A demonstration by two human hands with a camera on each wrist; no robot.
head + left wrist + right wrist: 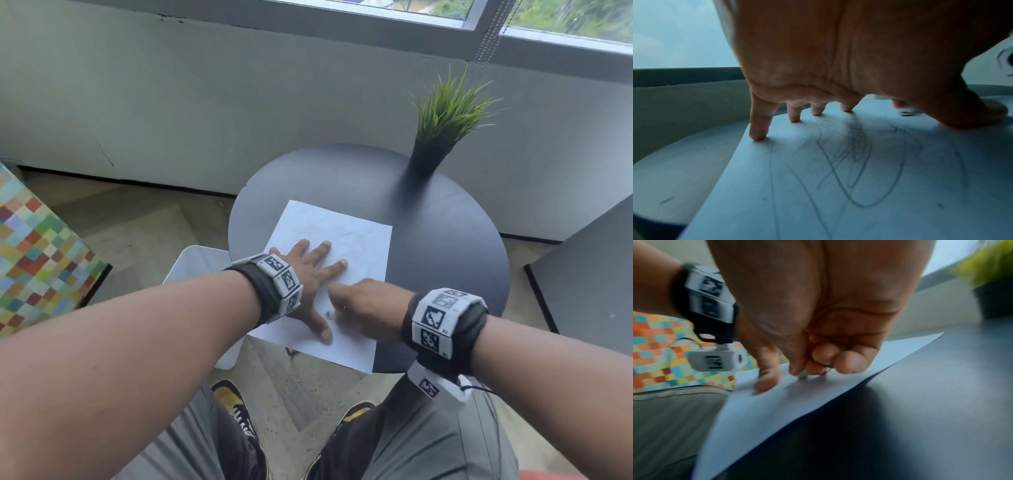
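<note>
A white sheet of paper (356, 240) with faint pencil scribbles (859, 162) lies on the round dark table (445, 257), its near corner hanging over the table's edge. My left hand (308, 274) lies flat on the sheet with fingers spread, the fingertips (758, 136) and thumb pressing it down. My right hand (366, 308) is curled just right of the left thumb. It pinches a small whitish object (330, 314) whose tip (802, 376) touches the paper. What that object is stays hidden by the fingers.
A potted grass plant (445, 113) stands at the table's far side. A white stool (195, 263) sits left of the table, a multicoloured chequered seat (34, 257) further left. A dark cabinet (589, 274) is on the right. My legs and shoes (239, 414) are below.
</note>
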